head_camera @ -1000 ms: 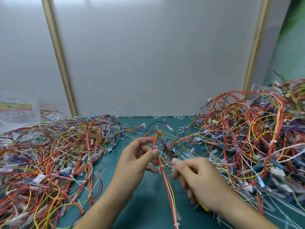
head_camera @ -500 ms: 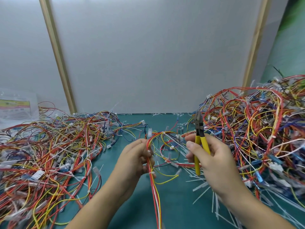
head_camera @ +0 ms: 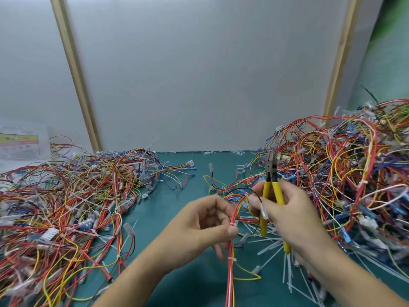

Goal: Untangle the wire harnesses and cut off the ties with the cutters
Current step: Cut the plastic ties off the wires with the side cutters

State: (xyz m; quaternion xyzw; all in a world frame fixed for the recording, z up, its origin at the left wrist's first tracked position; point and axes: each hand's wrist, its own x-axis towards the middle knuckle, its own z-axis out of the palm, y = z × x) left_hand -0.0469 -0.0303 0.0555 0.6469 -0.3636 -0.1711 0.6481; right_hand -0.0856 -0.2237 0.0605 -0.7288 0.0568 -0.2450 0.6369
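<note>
Over the green worktop (head_camera: 188, 280), the left hand (head_camera: 205, 227) pinches a red-and-yellow harness (head_camera: 230, 273) beside a white tie (head_camera: 232, 224). The right hand (head_camera: 290, 213) grips the yellow-handled cutters (head_camera: 271, 173), nose up, and also pinches a wire. Tangled piles lie to the left (head_camera: 66, 196) and right (head_camera: 343, 173).

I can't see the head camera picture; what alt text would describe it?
A person's left hand pinches a red-and-yellow wire harness while the right hand grips yellow-handled cutters, blades pointing away. A left wire pile and right wire pile flank them on a green table.
</note>
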